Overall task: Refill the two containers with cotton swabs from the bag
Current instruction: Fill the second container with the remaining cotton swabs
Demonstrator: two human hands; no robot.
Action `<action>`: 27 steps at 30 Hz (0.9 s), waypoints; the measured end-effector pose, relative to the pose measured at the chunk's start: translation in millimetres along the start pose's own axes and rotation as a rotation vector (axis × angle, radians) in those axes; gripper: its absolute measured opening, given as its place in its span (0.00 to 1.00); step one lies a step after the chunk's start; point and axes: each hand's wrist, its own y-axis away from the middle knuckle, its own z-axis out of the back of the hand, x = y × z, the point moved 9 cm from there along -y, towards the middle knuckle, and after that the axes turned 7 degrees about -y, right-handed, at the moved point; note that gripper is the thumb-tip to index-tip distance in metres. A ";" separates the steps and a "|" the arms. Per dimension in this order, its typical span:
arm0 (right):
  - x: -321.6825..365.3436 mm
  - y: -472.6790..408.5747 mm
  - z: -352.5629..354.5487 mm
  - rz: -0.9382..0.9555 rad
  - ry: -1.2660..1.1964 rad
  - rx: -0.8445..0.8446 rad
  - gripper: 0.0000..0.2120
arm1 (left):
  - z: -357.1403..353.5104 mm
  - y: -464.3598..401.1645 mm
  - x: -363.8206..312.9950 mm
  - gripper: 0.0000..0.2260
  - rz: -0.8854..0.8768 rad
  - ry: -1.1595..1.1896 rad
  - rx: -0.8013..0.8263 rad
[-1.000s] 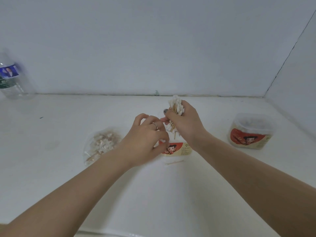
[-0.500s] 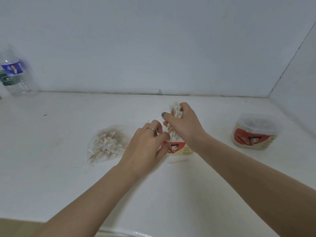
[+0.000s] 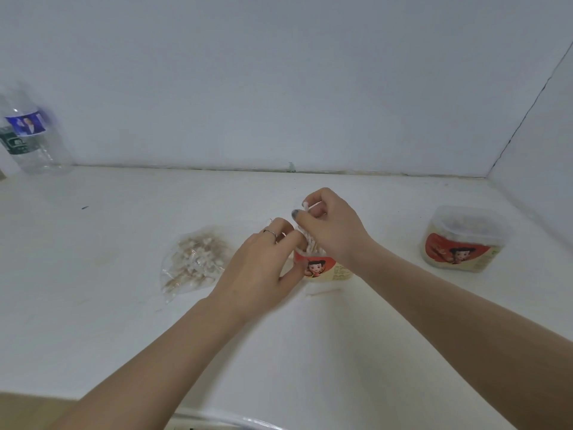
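A swab bundle [image 3: 310, 243] is gripped by the right hand [image 3: 331, 231] and lowered into container 1 [image 3: 322, 270], steadied by the left hand [image 3: 263, 265]; container 2 [image 3: 462, 240] appears filled and lidded; swabs remain in the bag [image 3: 195, 259].

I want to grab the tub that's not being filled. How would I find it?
Start at the corner where the two white walls meet on the right. On the white counter just below it stands a lidded container, well clear of both hands. Its twin, the open container, has the same red cartoon label but sits between the hands; the lidded one stands alone.
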 end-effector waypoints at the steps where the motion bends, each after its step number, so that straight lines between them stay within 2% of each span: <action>1: 1.8 -0.1 0.6 0.019 0.048 -0.007 0.07 | 0.1 -0.3 1.8 0.07 0.025 0.026 0.000; 10: 6.0 7.9 14.0 0.091 0.251 -0.005 0.08 | -14.2 -8.7 20.4 0.18 0.297 0.193 0.046; 16: 7.4 6.7 20.1 0.090 0.294 0.064 0.12 | -14.3 -16.5 23.1 0.24 0.385 0.316 0.086; 18: 7.5 5.8 20.0 0.096 0.305 0.086 0.14 | -12.6 -18.5 22.6 0.24 0.386 0.316 0.085; 21: 7.8 4.9 19.4 0.109 0.380 0.097 0.12 | -10.3 -20.7 20.0 0.21 0.335 0.258 0.076; 25: 4.3 8.7 21.3 0.068 0.245 0.101 0.12 | -9.5 -21.7 18.3 0.20 0.288 0.269 0.079; 27: 5.5 12.0 21.8 0.073 0.270 0.115 0.10 | -8.6 -22.8 16.8 0.22 0.276 0.285 0.091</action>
